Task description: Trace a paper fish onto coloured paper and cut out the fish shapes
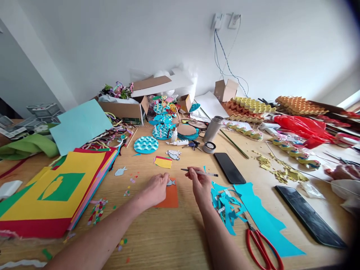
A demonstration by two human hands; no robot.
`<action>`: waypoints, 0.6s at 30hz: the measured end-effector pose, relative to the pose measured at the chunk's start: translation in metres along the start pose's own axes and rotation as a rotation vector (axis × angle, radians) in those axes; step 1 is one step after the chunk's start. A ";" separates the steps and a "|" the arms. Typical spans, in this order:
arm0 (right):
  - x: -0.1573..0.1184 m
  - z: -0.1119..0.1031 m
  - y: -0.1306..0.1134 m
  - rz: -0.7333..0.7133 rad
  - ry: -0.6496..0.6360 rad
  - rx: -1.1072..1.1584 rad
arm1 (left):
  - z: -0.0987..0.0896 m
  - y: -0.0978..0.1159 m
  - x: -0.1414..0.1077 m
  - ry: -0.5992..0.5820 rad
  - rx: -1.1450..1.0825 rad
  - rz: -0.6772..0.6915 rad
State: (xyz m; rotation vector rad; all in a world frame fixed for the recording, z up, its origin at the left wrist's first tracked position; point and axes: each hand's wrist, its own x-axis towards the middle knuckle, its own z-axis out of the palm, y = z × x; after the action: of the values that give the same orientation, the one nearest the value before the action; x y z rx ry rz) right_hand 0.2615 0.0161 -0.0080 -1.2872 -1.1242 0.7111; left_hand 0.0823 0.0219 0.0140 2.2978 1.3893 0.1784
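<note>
My left hand (159,190) is closed, its bent fingers pressing a small grey-blue paper fish cutout (171,182) onto a sheet of orange paper (172,198). Part of the fish is hidden under the fingers. To the right, my right hand (200,183) grips a slim pen (208,173) just above the table, its tip pointing left toward the orange paper. Beyond the hands lie yellow and red paper pieces (163,162) and more fish cutouts (173,154). Another pale blue fish (120,171) rests to the left. Red-handled scissors (260,243) lie by the right forearm.
Blue paper scraps (229,210) and a blue sheet (263,219) lie right, near a black phone (230,168) and a second dark device (309,215). Stacked coloured sheets (81,165) are left. A metal flask (213,129) stands behind. Another person's hand (347,172) shows far right.
</note>
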 end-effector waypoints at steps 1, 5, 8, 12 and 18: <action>0.001 0.001 -0.002 0.020 -0.004 0.010 | -0.001 0.000 -0.001 -0.004 -0.002 0.001; 0.000 0.004 -0.008 0.111 -0.031 0.037 | -0.002 0.001 0.000 -0.025 -0.005 0.009; -0.010 0.006 -0.008 0.127 -0.068 -0.006 | -0.003 -0.001 0.002 -0.053 -0.008 0.000; -0.028 0.004 0.002 -0.067 -0.141 -0.280 | -0.003 -0.004 0.004 -0.091 -0.010 0.014; -0.031 0.000 0.013 -0.310 -0.315 -0.499 | -0.005 -0.003 0.003 -0.097 0.024 0.057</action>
State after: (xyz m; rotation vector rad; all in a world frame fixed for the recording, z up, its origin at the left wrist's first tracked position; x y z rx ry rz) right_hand 0.2534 -0.0100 -0.0276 -1.3916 -1.7957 0.4186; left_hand 0.0798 0.0274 0.0167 2.3347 1.2851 0.0680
